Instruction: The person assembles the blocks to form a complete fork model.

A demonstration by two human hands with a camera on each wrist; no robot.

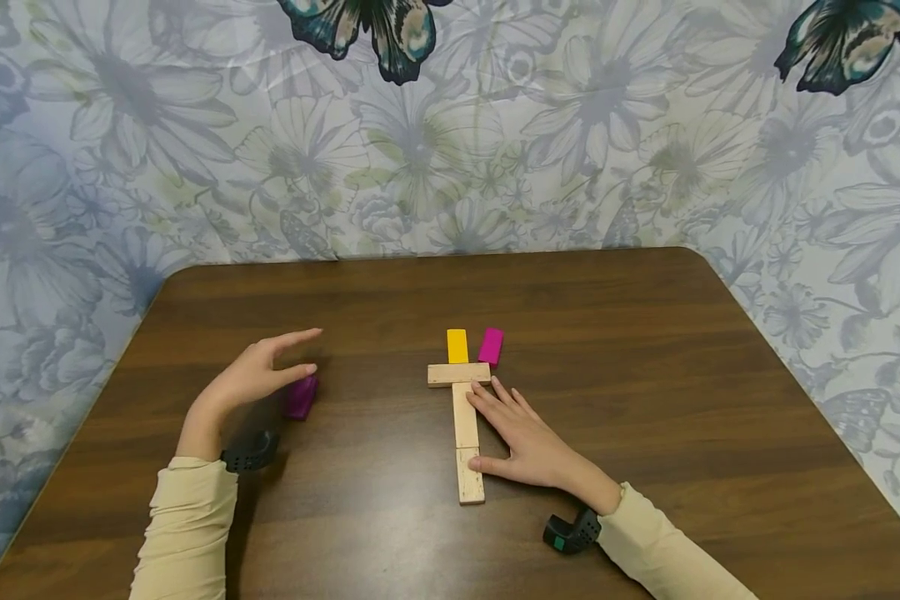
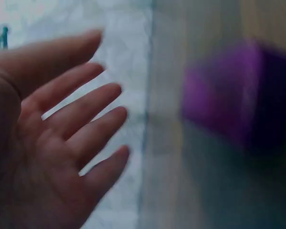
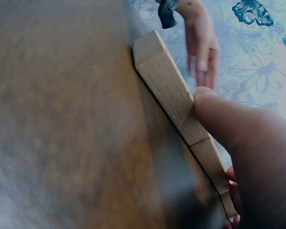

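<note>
Three plain wooden blocks lie on the table: one crosswise (image 1: 444, 376), and two end to end below it, an upper block (image 1: 463, 421) and a lower block (image 1: 469, 487). My right hand (image 1: 532, 446) rests its thumb (image 3: 212, 102) on the lower one, fingers spread toward the upper and crosswise blocks. Beyond the crosswise block lie a yellow block (image 1: 457, 344) and a tilted magenta block (image 1: 491, 344). On the left, my left hand (image 1: 243, 383) is raised beside a purple block (image 1: 302, 400). Its fingers are extended and apart from that block (image 2: 219, 95) in the left wrist view.
The brown wooden table (image 1: 645, 333) has rounded far corners and meets a flower-patterned wall (image 1: 480, 167) with butterfly figures (image 1: 390, 33). A black band (image 1: 251, 452) sits on the left wrist, another black band (image 1: 573, 532) on the right.
</note>
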